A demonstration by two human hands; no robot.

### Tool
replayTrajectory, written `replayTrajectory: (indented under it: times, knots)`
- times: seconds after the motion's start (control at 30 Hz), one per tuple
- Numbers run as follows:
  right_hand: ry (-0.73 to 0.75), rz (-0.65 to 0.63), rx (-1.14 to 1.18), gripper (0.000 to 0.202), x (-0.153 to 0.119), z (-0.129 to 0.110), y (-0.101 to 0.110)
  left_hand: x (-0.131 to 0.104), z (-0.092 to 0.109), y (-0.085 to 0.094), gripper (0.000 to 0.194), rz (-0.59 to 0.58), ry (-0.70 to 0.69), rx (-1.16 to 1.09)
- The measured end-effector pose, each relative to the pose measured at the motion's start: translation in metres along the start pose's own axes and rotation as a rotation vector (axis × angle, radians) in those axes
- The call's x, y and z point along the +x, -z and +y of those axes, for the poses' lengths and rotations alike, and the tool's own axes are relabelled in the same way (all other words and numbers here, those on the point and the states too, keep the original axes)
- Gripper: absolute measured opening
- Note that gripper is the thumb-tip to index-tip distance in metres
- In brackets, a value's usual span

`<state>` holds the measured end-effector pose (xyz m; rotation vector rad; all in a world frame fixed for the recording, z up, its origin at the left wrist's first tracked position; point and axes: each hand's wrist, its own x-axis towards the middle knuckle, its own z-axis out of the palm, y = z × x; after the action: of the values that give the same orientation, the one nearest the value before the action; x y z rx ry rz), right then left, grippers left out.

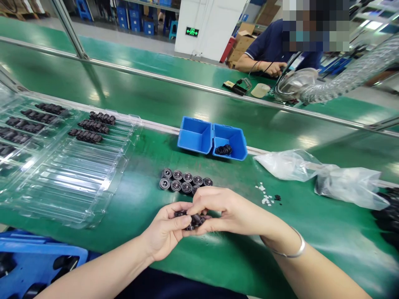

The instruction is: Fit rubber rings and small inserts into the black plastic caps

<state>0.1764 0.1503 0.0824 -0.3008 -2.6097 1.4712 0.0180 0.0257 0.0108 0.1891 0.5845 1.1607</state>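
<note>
Between my two hands is a dark, ribbed plastic part [193,221], held just above the green bench; fingers cover much of it. My left hand [170,226] is wrapped around it from the left, thumb on top. From the right, my right hand [218,209] grips the same part with bent fingers. Just beyond my fingers stand two rows of round black parts [176,185] with swirled tops, some partly hidden by my right hand. Similar-looking dark ribbed parts [90,128] lie in a clear plastic tray [77,182] to the left.
Two joined blue bins [195,136] stand at the back, the right one holding black rings [223,150]. Small white pieces [266,198] and plastic bags [289,165] lie to the right. A blue crate [40,257] is at lower left. Beyond the metal rail, a person [271,50] works.
</note>
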Motion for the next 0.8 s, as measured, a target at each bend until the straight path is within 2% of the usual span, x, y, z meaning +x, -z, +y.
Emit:
replayTrajectory:
  times: [0.07,0.13,0.2,0.3,0.43,0.6,0.8]
  knots:
    - [-0.028,0.037,0.175,0.024,0.002,0.005,0.007,-0.001,0.0,-0.001,0.027,-0.011,-0.005,-0.018]
    - [-0.085,0.134,0.333,0.028,0.006,0.012,0.012,-0.001,0.0,-0.002,0.028,-0.007,-0.003,-0.029]
    - [-0.108,0.237,0.36,0.026,0.015,0.019,0.016,0.0,0.0,-0.002,0.028,0.012,0.005,-0.033]
    - [-0.043,0.315,0.099,0.023,0.034,0.026,0.017,0.002,0.0,-0.003,0.027,0.023,0.02,-0.038]
    - [0.063,0.325,-0.277,0.028,0.061,0.031,0.014,0.002,-0.001,-0.003,0.027,0.039,0.032,-0.052]
    - [0.078,0.239,-0.382,0.029,0.082,0.036,0.007,0.003,-0.001,-0.002,0.028,0.056,0.036,-0.072]
    - [0.068,0.197,-0.409,0.031,0.088,0.04,0.002,0.005,-0.002,-0.002,0.029,0.062,0.038,-0.085]
